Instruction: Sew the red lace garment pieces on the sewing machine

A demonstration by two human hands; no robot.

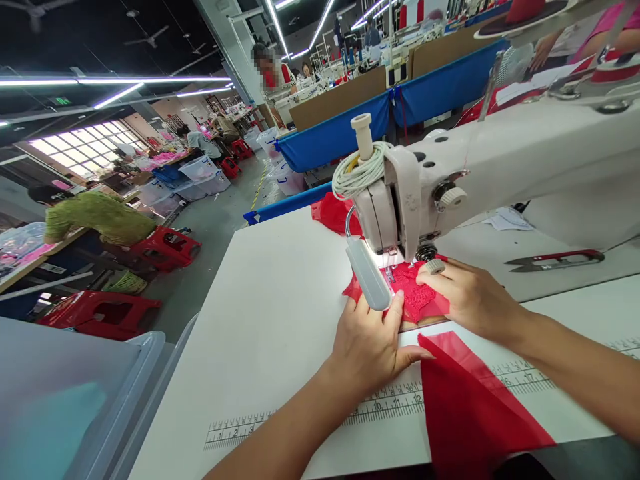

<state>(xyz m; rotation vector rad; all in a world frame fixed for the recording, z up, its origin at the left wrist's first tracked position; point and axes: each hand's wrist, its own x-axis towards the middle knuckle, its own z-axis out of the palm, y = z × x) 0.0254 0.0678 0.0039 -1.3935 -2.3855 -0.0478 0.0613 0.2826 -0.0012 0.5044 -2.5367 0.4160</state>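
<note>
A piece of red lace fabric [414,299] with sheer edges lies under the presser foot [390,273] of a white sewing machine [505,160]. My left hand [367,340] rests on the table at its near left side, fingers spread, the fingertips at the lace and partly behind a small grey lamp [369,275]. My right hand [467,293] pinches the lace at its right side; some of its fingers are hidden. Close to my left thumb, a sheer red fabric piece [465,400] drapes over the table's front edge.
Thread snips [555,260] with a red handle lie right of the machine. A printed ruler [377,407] runs along the white table [270,300]. More red fabric [333,212] sits behind the machine head. At left stands a plastic bin [150,360]; people work beyond.
</note>
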